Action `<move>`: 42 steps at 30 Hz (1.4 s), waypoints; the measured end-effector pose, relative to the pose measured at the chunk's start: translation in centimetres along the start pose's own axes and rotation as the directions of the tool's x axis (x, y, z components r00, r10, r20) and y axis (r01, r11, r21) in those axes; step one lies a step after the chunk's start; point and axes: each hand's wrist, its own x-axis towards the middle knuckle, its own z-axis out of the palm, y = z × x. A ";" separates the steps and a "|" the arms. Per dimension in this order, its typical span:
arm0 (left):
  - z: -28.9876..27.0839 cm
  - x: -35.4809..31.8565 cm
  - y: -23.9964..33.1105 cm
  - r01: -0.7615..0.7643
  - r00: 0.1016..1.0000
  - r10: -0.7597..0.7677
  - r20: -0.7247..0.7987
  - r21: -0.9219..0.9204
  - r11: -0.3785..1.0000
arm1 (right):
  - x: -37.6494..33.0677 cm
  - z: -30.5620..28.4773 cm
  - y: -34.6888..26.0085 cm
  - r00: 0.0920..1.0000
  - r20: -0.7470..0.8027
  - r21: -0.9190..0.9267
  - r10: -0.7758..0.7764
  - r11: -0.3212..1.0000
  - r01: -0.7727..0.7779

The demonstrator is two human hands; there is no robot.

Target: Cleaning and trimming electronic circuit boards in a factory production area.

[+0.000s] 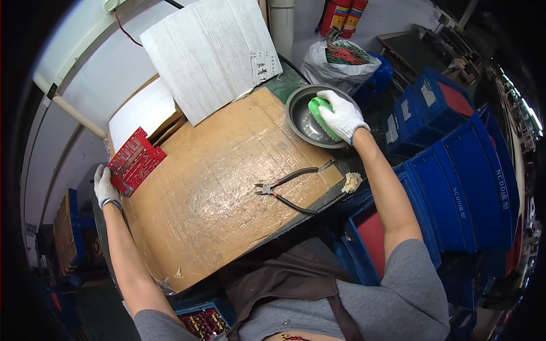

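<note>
My left hand (104,186), in a white glove, grips the lower left edge of a red circuit board (136,163), which is tilted up at the left side of the work surface. In my gloved right hand (343,116) is a green scrubbing brush (322,118), its bristles down inside a round grey metal bowl (296,116) at the far right. What lies under the brush in the bowl is hidden. A pair of cutting pliers (267,189) with black and red handles rests with its jaws apart on the brown cardboard (222,153), between my two hands.
A white corrugated sheet (205,57) leans at the back. A crumpled pale scrap (352,182) lies near the right edge. Blue bins (449,193) stand at the right; a bag of coloured wires (341,57) sits beyond the bowl. Boards (203,324) fill a bin below.
</note>
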 end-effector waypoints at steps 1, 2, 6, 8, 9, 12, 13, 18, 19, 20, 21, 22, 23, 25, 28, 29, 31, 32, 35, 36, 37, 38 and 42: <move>-0.8 -0.3 -0.3 0.002 1.000 -0.002 0.002 0.003 1.000 | 0.0 0.2 -0.1 0.998 0.028 -0.008 0.050 0.999 -0.050; -1.6 -0.9 -0.4 0.031 0.997 -0.027 0.078 -0.047 0.998 | 0.3 0.7 0.5 0.999 0.021 -0.013 0.029 0.999 -0.029; -3.4 -2.7 0.0 0.012 0.994 0.006 0.105 -0.168 0.986 | 1.0 1.6 0.0 0.991 0.119 -0.102 0.055 0.994 -0.043; -3.2 -3.9 0.7 0.046 0.999 -0.040 0.031 -0.236 0.971 | 1.2 1.7 0.6 0.993 0.114 -0.097 0.034 0.995 -0.023; -3.3 -4.7 1.2 0.080 0.996 -0.085 -0.012 -0.242 0.967 | 1.3 1.9 0.6 0.993 0.117 -0.093 0.017 0.996 -0.006; -4.3 -8.8 2.5 0.170 0.985 -0.168 0.034 -0.316 0.933 | 1.3 1.4 0.3 0.993 0.117 -0.102 -0.006 0.995 0.018; -4.5 -10.8 2.8 0.204 0.979 -0.196 0.057 -0.346 0.916 | 1.4 1.3 0.2 0.993 0.121 -0.106 -0.009 0.994 0.022; -2.0 -22.9 4.0 0.278 0.957 -0.281 0.072 -0.505 0.817 | 2.1 1.4 2.0 0.981 0.128 -0.186 -0.144 0.968 0.166; -1.5 -24.8 3.6 0.281 0.951 -0.307 0.037 -0.518 0.808 | 2.5 1.2 2.5 0.981 0.110 -0.165 -0.163 0.970 0.180; -2.2 -26.6 2.6 0.304 0.949 -0.304 0.086 -0.510 0.805 | 2.3 0.8 1.4 0.978 0.080 -0.103 -0.191 0.975 0.199; -2.7 -28.5 1.7 0.328 0.944 -0.299 0.140 -0.504 0.799 | 1.9 -0.1 0.7 0.976 0.049 -0.041 -0.211 0.976 0.213; -1.2 -30.5 1.4 0.311 0.947 -0.314 0.073 -0.469 0.827 | 2.2 -1.0 1.9 0.966 0.001 0.023 -0.259 0.966 0.259; 0.4 -32.2 1.5 0.297 0.946 -0.325 0.009 -0.428 0.853 | 2.9 -1.7 3.0 0.953 -0.052 0.091 -0.299 0.949 0.303; 1.5 -34.6 1.7 0.300 0.925 -0.372 -0.075 -0.457 0.837 | 3.0 -1.5 3.6 0.948 -0.157 0.249 -0.277 0.918 0.310; 0.4 -35.6 4.1 0.353 0.936 -0.350 0.051 -0.169 0.920 | 3.7 -0.5 5.7 0.968 0.011 -0.314 -0.249 0.919 0.240; -0.6 -36.2 4.4 0.268 0.963 -0.268 -0.026 -0.004 0.963 | 2.2 0.2 2.7 0.955 -0.038 -0.231 -0.295 0.932 0.279; -1.1 -37.1 3.5 0.244 0.967 -0.222 -0.125 0.197 0.950 | 1.5 -0.4 2.0 0.951 -0.158 0.160 -0.265 0.944 0.290; -1.4 -37.6 3.1 0.266 0.962 -0.250 -0.105 0.180 0.947 | 2.0 -0.7 1.3 0.936 -0.170 0.062 -0.308 0.945 0.322; -0.5 -40.1 5.7 0.358 0.916 -0.370 0.155 0.098 0.929 | -0.2 1.6 -1.2 0.923 -0.152 0.260 -0.353 0.887 0.382; -0.9 -40.4 5.5 0.362 0.919 -0.372 0.133 0.094 0.927 | -3.1 4.1 -4.8 0.927 -0.111 0.390 -0.358 0.843 0.372; -0.9 -40.8 5.0 0.371 0.917 -0.381 0.121 0.096 0.924 | -6.7 6.3 -9.0 0.929 -0.072 0.507 -0.362 0.789 0.347; -0.5 -40.9 4.4 0.376 0.923 -0.375 0.083 0.004 0.927 | -9.7 7.7 -12.3 0.834 -0.078 0.339 -0.546 0.772 0.537; 1.4 -40.3 -0.4 0.153 0.988 -0.157 0.015 -0.317 0.936 | -22.5 15.5 -24.0 0.707 0.036 0.444 -0.707 0.645 0.622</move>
